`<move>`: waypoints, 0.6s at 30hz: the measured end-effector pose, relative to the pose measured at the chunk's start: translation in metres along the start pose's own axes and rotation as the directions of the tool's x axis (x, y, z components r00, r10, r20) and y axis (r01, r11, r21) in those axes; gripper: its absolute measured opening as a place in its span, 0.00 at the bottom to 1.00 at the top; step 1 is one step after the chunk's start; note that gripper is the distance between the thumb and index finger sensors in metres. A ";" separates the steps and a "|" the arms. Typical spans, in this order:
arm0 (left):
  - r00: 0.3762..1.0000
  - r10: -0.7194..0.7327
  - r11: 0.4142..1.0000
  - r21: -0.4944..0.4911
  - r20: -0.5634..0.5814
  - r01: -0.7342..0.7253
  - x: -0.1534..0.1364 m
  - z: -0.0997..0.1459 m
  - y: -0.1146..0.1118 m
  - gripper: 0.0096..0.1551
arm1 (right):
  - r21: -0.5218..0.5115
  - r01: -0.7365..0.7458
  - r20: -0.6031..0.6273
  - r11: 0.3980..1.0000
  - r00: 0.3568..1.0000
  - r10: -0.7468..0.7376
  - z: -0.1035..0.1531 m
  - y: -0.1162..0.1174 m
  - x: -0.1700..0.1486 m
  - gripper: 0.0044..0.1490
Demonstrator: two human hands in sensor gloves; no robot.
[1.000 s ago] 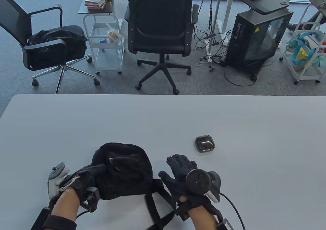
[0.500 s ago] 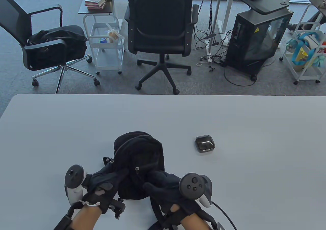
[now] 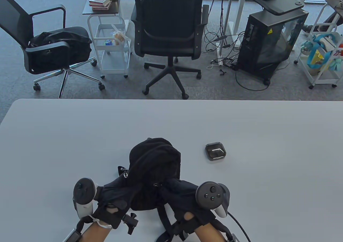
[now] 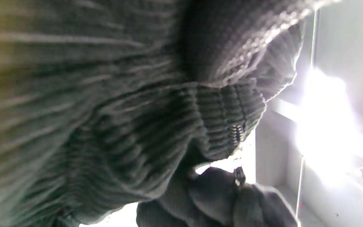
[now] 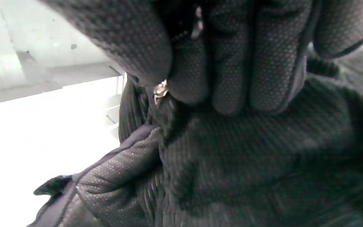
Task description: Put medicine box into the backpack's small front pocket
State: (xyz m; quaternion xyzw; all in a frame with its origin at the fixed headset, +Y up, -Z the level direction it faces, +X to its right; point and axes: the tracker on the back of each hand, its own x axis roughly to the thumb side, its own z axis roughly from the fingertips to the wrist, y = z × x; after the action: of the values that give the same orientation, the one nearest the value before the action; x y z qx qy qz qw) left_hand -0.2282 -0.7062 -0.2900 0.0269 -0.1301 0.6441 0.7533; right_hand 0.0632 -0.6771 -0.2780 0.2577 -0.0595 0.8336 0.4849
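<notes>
Table view: While the medicine box [image 3: 215, 151] lies untouched on the worktop [image 3: 268, 145], right of centre and apart from everything, both hands work the black backpack [image 3: 154, 161] near the front edge. The left hand [image 3: 112, 199] grips its left side, the right hand [image 3: 185, 196] its right.

Left wrist view: Mostly blurred ribbed dark fabric close to the lens; I cannot tell how the left fingers lie. A bit of zip hardware [image 4: 239, 175] shows low down.

Right wrist view: The right fingers [image 5: 232, 63] are together, pinched on the fabric beside a small metal zipper pull [image 5: 160, 90].

Step in hand: Seemingly steadying the bag and finding the front pocket's zip; the box is not yet picked up.

Next move: Likely the right hand draws the zip open while the left braces the bag.
</notes>
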 end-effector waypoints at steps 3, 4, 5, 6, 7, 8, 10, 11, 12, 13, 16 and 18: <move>0.999 0.039 0.999 0.023 -0.003 -0.039 -0.001 0.001 0.005 0.22 | -0.062 -0.082 -0.082 0.995 0.994 0.077 -0.001 -0.017 -0.021 0.27; 0.998 0.067 0.997 0.040 -0.013 -0.066 -0.002 0.001 0.007 0.22 | -0.105 -0.132 -0.154 0.986 0.981 0.115 0.000 -0.022 -0.033 0.26; 0.995 0.101 0.993 0.059 -0.023 -0.100 -0.004 0.002 0.009 0.22 | -0.157 -0.234 -0.242 0.960 0.951 0.192 0.002 -0.028 -0.047 0.26; 0.989 0.146 0.987 0.071 -0.033 -0.143 -0.005 0.001 0.011 0.23 | -0.164 -0.330 -0.290 0.929 0.917 0.275 0.003 -0.032 -0.061 0.27; 0.989 0.143 0.989 0.051 -0.039 -0.141 -0.005 0.000 0.009 0.23 | -0.115 -0.356 -0.276 0.928 0.908 0.314 0.003 -0.031 -0.067 0.28; 0.995 0.095 0.995 0.020 -0.036 -0.095 -0.006 0.001 0.007 0.23 | -0.072 -0.341 -0.284 0.937 0.908 0.308 0.004 -0.027 -0.068 0.28; 0.994 0.106 0.993 0.049 -0.034 -0.104 -0.007 0.002 0.006 0.23 | -0.090 -0.269 -0.221 0.959 0.944 0.244 0.005 -0.024 -0.063 0.29; 0.988 0.147 0.988 0.058 -0.042 -0.145 -0.008 0.002 0.007 0.23 | -0.106 -0.249 -0.225 0.963 0.949 0.220 0.005 -0.025 -0.060 0.34; 0.983 0.175 0.983 0.068 -0.046 -0.172 -0.009 0.003 0.008 0.23 | -0.107 -0.253 -0.223 0.962 0.949 0.224 0.005 -0.026 -0.060 0.39; 0.980 0.195 0.978 0.080 -0.049 -0.190 -0.010 0.003 0.009 0.23 | -0.097 -0.272 -0.233 0.957 0.941 0.244 0.005 -0.027 -0.062 0.41; 0.978 0.199 0.975 0.114 -0.061 -0.191 -0.011 0.003 0.014 0.23 | -0.012 -0.395 -0.357 0.919 0.860 0.365 0.008 -0.032 -0.079 0.46; 0.980 0.190 0.976 0.121 -0.066 -0.181 -0.011 0.004 0.015 0.23 | 0.014 -0.449 -0.414 0.894 0.811 0.414 0.008 -0.038 -0.094 0.49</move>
State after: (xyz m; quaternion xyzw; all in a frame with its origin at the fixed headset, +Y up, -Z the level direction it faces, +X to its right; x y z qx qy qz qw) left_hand -0.2451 -0.7151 -0.2910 0.0329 -0.0655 0.7185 0.6916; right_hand 0.1356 -0.7329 -0.3221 0.0382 -0.0494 0.9535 0.2950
